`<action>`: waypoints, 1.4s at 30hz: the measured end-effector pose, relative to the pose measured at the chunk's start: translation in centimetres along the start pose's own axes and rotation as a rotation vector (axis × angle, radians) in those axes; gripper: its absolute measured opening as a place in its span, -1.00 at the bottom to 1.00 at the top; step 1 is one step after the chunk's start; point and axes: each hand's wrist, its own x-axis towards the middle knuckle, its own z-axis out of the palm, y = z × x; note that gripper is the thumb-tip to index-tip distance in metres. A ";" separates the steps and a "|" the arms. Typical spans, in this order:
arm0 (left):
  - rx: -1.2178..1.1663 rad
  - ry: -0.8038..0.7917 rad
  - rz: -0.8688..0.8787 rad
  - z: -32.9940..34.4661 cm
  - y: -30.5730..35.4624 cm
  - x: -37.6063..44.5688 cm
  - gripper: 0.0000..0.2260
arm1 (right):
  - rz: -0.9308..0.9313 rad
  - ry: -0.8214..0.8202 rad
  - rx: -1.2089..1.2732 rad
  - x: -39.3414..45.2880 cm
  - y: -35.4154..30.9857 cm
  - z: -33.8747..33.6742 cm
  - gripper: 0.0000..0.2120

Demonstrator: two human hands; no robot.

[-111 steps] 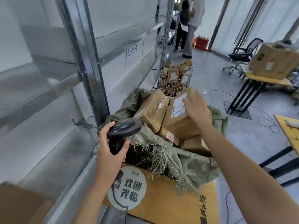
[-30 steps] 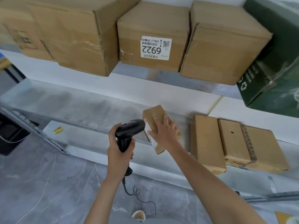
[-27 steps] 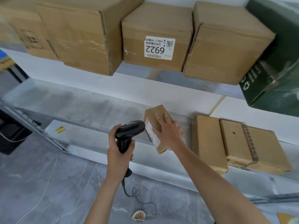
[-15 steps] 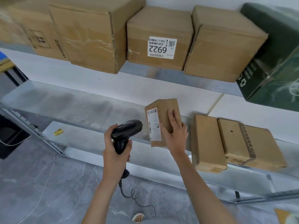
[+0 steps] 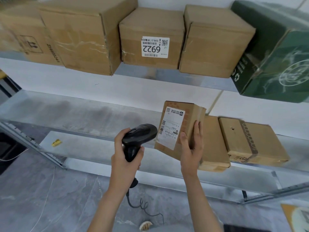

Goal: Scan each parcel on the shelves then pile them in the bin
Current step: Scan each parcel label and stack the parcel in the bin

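Brown cardboard, one small parcel (image 5: 179,129), is held in the air in front of the lower shelf (image 5: 93,144), clear of its surface. The right hand (image 5: 192,148) grasps it by the lower right corner, thumb on the labelled face and fingers laid up the right side panel. The parcel's long axis runs nearly upright, leaning a little to the right at the top. Its white shipping label (image 5: 171,128) faces the camera and slightly left, with the barcode strip along the label's left edge.

The left hand (image 5: 125,158) is clenched round the grip of a black scanner (image 5: 138,138), whose coiled cable hangs toward the floor. The scanner head lies just left of the parcel, its nose close to the barcode edge; whether the two touch cannot be settled from this angle, though a narrow gap seems likely.

Finding: the label lies directly to the right of the scanner nose and roughly level with it, so the reading needs only a slight turn of either wrist. The left hand is the nearer to the barcode.

Two flat boxes (image 5: 250,141) rest on the lower shelf just behind and right of the held parcel, and larger boxes stand on the upper shelf (image 5: 158,74), one marked 6922 (image 5: 154,46). The bin is not in view, so placement is judged outstanding.
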 end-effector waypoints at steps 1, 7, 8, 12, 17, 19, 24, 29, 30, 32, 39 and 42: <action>0.001 -0.005 0.006 0.0 0.0 0.0 -0.37 | 0.005 -0.015 0.017 0.0 -0.1 0.0 -0.30; 0.118 -0.083 0.043 -1.2 0.1 0.8 -0.36 | 0.031 -0.158 0.096 1.2 -1.6 -0.4 -0.27; 0.170 -0.135 0.067 -1.7 0.2 1.4 -0.35 | 0.023 -0.198 0.096 1.6 -2.0 -0.7 -0.28; 0.495 -0.378 0.250 -4.5 1.2 4.7 -0.28 | -0.044 -0.418 -0.019 4.0 -3.8 -1.7 -0.41; 0.625 -0.472 0.465 -5.9 2.4 7.4 -0.26 | -0.060 -0.515 -0.130 6.0 -5.0 -1.9 -0.46; 0.653 -0.493 0.521 -6.0 2.4 7.7 -0.28 | -0.056 -0.536 -0.146 6.3 -5.3 -1.7 -0.46; 0.788 -0.492 0.625 -6.2 2.0 7.9 -0.26 | -0.056 -0.577 -0.160 6.4 -6.1 -1.2 -0.43; 0.787 -0.487 0.648 -6.8 1.7 8.0 -0.26 | -0.074 -0.561 -0.176 6.6 -6.3 -1.1 -0.41; 0.789 -0.489 0.647 -6.9 1.7 8.0 -0.27 | -0.072 -0.561 -0.171 6.5 -6.3 -1.1 -0.41; 0.805 -0.491 0.651 -7.0 1.6 8.0 -0.26 | -0.064 -0.565 -0.156 6.4 -6.4 -1.2 -0.41; 0.797 -0.501 0.647 -7.3 1.1 7.8 -0.27 | -0.074 -0.566 -0.182 5.9 -6.5 -1.4 -0.40; 0.797 -0.507 0.652 -7.4 1.1 7.8 -0.27 | -0.074 -0.562 -0.184 6.0 -6.4 -1.4 -0.42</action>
